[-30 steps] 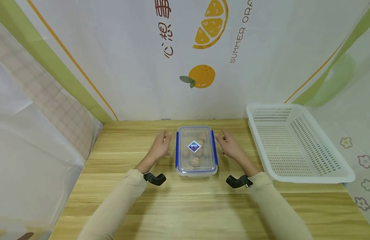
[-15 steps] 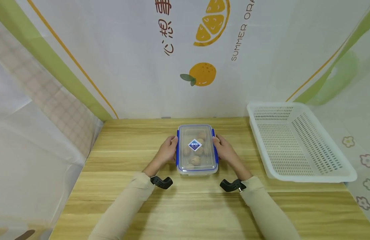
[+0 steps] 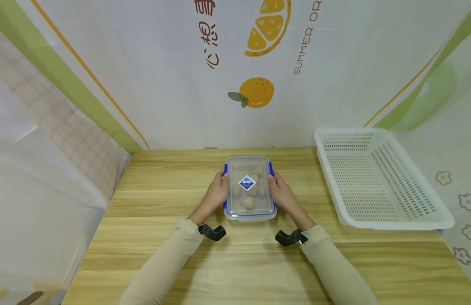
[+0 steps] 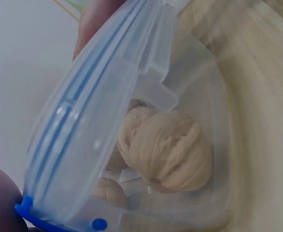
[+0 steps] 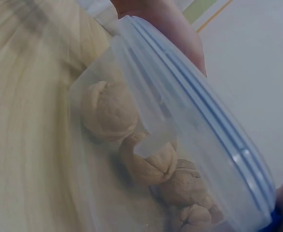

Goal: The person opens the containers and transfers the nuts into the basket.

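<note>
A clear plastic food container [image 3: 250, 207] with a blue-edged lid and blue side clips sits on the wooden table, its lid on. Inside lie several walnuts [image 4: 172, 152], also seen through the near wall in the right wrist view as walnuts [image 5: 112, 111]. My left hand [image 3: 218, 190] grips the container's left side, thumb on the lid's edge by the clip. On the opposite side my right hand [image 3: 282, 192] holds it the same way. The other fingers are mostly hidden behind the container's sides.
A white perforated plastic basket [image 3: 376, 186] stands at the right of the table [image 3: 155, 237]. Behind the table hangs a white curtain [image 3: 174, 106] printed with oranges, and more cloth hangs on both sides.
Both hands have come inward from beside the container and taken hold of its sides. Their thumbs have shifted onto the lid's edge. The container stays in about the same place.
</note>
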Motion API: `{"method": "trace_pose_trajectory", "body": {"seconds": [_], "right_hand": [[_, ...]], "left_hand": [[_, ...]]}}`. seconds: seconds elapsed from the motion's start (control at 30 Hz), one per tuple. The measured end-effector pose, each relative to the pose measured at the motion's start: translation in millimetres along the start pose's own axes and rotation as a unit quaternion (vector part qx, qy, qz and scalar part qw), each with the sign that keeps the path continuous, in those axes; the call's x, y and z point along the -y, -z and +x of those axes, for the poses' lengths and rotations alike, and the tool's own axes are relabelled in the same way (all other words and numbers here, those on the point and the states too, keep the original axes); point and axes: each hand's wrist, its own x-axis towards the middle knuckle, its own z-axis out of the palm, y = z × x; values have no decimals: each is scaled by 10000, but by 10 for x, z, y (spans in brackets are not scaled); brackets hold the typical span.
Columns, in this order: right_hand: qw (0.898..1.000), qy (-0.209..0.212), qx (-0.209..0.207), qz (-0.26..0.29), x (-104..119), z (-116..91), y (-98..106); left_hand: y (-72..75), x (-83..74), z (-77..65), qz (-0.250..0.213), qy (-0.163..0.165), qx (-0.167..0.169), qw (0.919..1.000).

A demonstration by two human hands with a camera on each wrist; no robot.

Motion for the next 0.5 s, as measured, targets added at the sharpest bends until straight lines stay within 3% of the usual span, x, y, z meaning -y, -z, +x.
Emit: {"method": "trace_pose_trajectory", "body": {"seconds": [0.5], "right_hand": [[9977, 432, -496, -189, -9, -9, -45]], "left_hand": [[-44, 27, 11, 82, -78, -144, 9998]]}}
